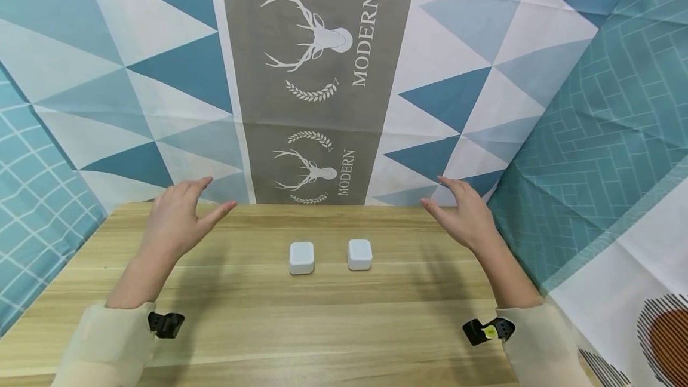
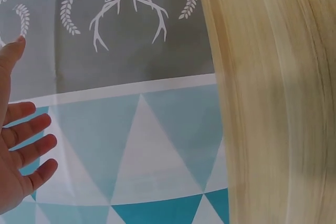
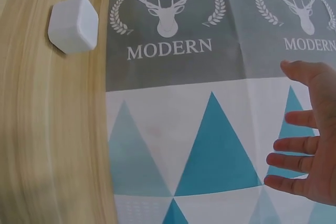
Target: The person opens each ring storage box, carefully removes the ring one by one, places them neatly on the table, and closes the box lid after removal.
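Two white rounded cubes sit side by side on the wooden table [image 1: 258,327]: the left cube [image 1: 301,257] and the right cube [image 1: 359,254], a small gap between them. My left hand [image 1: 180,218] hovers over the table's back left, fingers spread and relaxed, holding nothing. My right hand [image 1: 462,215] mirrors it at the back right, also empty. In the left wrist view the left hand [image 2: 18,150] shows spread fingers against the cloth. The right wrist view shows the right hand [image 3: 307,135] open and one white cube [image 3: 73,23] on the wood.
A patterned cloth backdrop [image 1: 317,76] with deer and "MODERN" print hangs right behind the table's far edge. Teal patterned cloth [image 1: 602,136] drapes along the right side and more on the left [image 1: 37,196]. Black wrist straps [image 1: 166,323] sit on both sleeves.
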